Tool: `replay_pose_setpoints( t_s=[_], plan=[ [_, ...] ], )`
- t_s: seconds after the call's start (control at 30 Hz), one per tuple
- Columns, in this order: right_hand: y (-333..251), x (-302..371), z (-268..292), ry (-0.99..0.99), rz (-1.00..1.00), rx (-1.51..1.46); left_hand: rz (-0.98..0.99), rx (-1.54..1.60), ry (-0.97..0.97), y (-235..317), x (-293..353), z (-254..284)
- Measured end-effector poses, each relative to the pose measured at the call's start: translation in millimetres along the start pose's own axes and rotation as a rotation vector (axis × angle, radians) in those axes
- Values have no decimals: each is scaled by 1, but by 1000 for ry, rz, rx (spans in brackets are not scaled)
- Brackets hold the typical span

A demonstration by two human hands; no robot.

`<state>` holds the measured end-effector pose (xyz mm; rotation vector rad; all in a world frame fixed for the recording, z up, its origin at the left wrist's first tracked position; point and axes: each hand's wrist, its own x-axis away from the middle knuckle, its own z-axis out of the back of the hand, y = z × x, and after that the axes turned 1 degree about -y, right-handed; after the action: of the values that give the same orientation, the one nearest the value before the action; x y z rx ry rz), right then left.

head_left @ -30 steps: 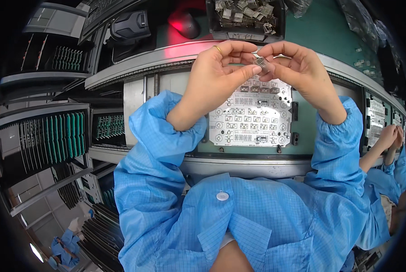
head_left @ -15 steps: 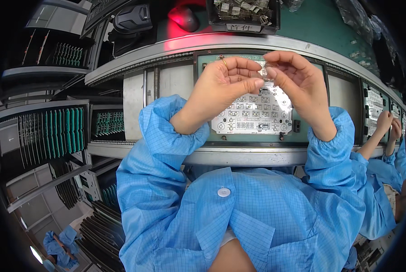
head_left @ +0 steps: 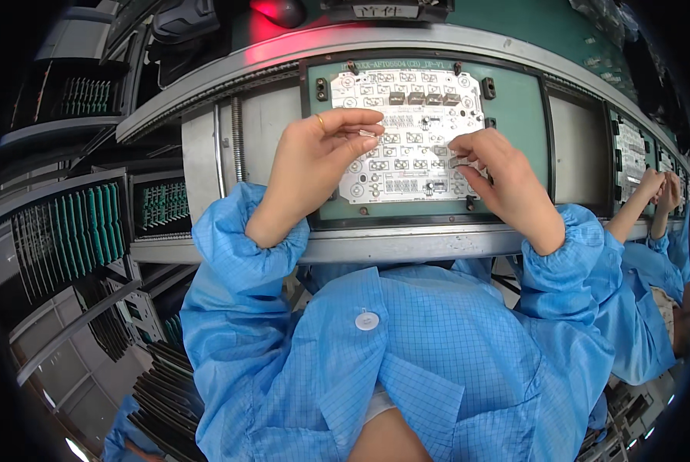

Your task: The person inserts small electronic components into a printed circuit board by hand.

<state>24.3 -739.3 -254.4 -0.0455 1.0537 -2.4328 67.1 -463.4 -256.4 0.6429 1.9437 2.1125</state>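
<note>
A white circuit board (head_left: 395, 189) lies in a green fixture plate (head_left: 518, 115) with a dark frame. Several small dark block-shaped parts (head_left: 416, 98) stand in a row on its upper half. Over the board's left edge is my left hand (head_left: 322, 158), thumb and forefinger nearly together around something tiny and pale that I cannot name. My right hand (head_left: 505, 171) reaches over the board's right side, its fingers bent in a pinch close to the surface. What lies between those fingertips is too small to make out.
A metal rail (head_left: 406, 248) runs along the near side. Beyond the far rail are a black bin (head_left: 429, 11) and a mouse (head_left: 282, 11) with red light. Racks of green boards (head_left: 98, 215) stand left. At right, another person's hands (head_left: 660, 187) work near another board (head_left: 631, 173).
My hands have moved apart from where their fingertips met. The right came down to the board's right side; the left drew to the left. The view has shifted, uncovering the row of dark parts.
</note>
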Motion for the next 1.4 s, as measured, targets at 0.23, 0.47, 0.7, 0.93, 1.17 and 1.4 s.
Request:
replay_pose_setpoints(
  t_s=[0.23, 0.47, 0.7, 0.93, 1.17, 1.4],
  plan=[
    [5, 4, -7, -11, -57, 18, -67, -226, 84, -25, 7, -18],
    [6, 7, -9, -17, -80, 13, -155, -465, 83, -16, 11, -29],
    [6, 6, -8, -24, -77, 63, -241, -536, 53, -21, 11, -39],
    [5, -7, 14, 17, -29, 47, -353, -631, 9, -25, 4, -42],
    [96, -159, 18, 437, 866, 731, -369, -724, -39, -20, 1, -53],
    [48, -251, 30, 20, 294, 568, -369, -781, 7, -23, 1, -49]
  ],
)
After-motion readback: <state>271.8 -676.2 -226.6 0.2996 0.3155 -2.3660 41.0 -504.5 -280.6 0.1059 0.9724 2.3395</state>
